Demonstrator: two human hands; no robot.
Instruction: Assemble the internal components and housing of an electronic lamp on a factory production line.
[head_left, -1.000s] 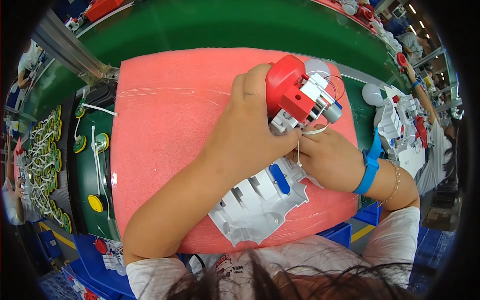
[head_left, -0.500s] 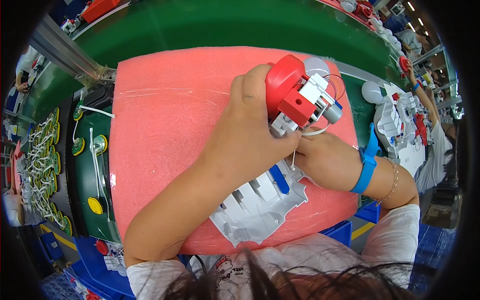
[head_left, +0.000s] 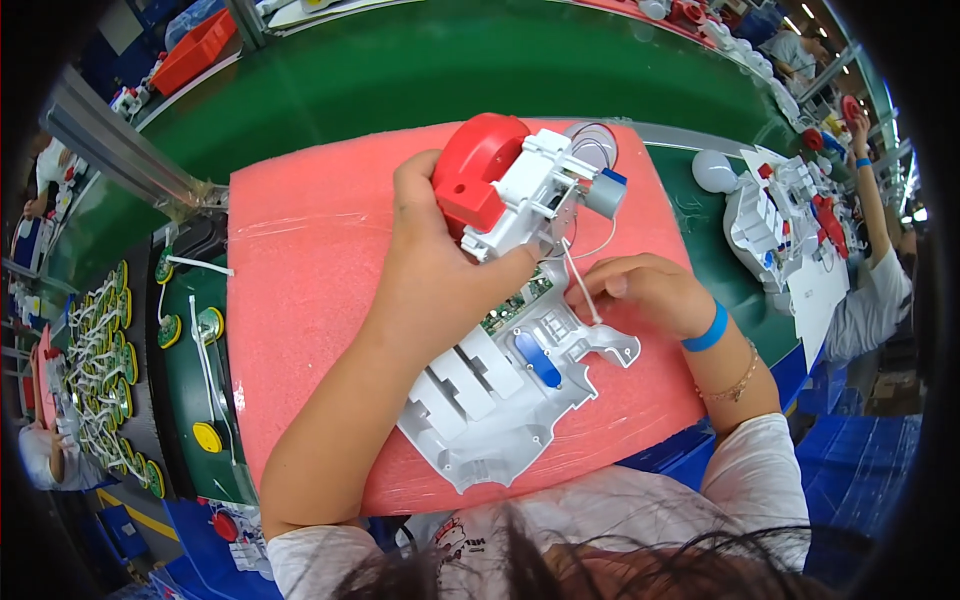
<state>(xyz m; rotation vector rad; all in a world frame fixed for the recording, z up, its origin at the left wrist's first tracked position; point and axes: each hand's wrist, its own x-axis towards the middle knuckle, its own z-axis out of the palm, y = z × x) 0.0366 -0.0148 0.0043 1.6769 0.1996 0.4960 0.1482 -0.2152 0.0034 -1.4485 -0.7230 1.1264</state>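
A person's left hand point(head_left: 430, 258) is clasping a red-and-white motor assembly point(head_left: 520, 190) over a white plastic shell point(head_left: 505, 430), which is resting on pink foam point(head_left: 310, 260). The right hand point(head_left: 652, 295) is hovering, fingers loosely bent, by a white strip point(head_left: 578, 280) (whether pinching it, I cannot tell).

A pink foam pad point(head_left: 310, 310) carries a white plastic shell point(head_left: 505, 425).

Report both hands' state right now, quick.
Left hand: closed around the red-and-white motor assembly.
Right hand: fingers loosely curled beside the white lead; whether it grips anything cannot be told.
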